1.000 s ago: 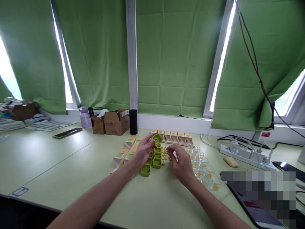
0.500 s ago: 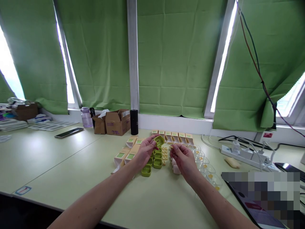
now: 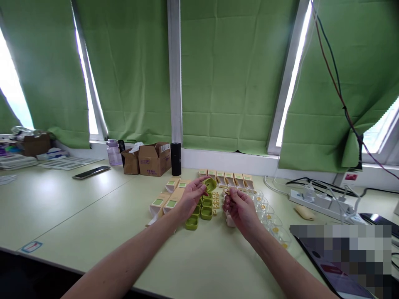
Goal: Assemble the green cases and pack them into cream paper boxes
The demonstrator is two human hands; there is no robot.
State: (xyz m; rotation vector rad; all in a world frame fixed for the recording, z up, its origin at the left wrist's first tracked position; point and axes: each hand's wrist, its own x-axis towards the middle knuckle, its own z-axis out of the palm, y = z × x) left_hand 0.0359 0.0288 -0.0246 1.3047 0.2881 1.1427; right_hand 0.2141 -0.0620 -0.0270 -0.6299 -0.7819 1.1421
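My left hand (image 3: 190, 200) is closed on a small green square container (image 3: 210, 184), which it holds tilted above the table. Between the thumb and fingers of my right hand (image 3: 239, 206) is a small yellow piece (image 3: 227, 192), too small to make out fully. Beneath the left hand stand rows of similar green containers (image 3: 206, 213). Several little yellow pieces (image 3: 215, 200) lie in lines just right of them. Whitish rounded pieces (image 3: 230, 221) sit partly hidden behind my right hand. Clear plastic cups with yellow centres (image 3: 274, 220) are lined up to its right.
Open cartons with green labels (image 3: 157, 202) lie at the left, and more cartons (image 3: 230, 180) stand behind. A black cylinder (image 3: 176, 159) and brown boxes (image 3: 154, 160) are near the wall. At right are a power strip (image 3: 324, 204) with cables and a dark-edged device (image 3: 321, 259).
My right hand has turned the yellow piece, which pointed left toward the green container, so it sits more upright in the fingertips. The left hand stays nearly still with the container.
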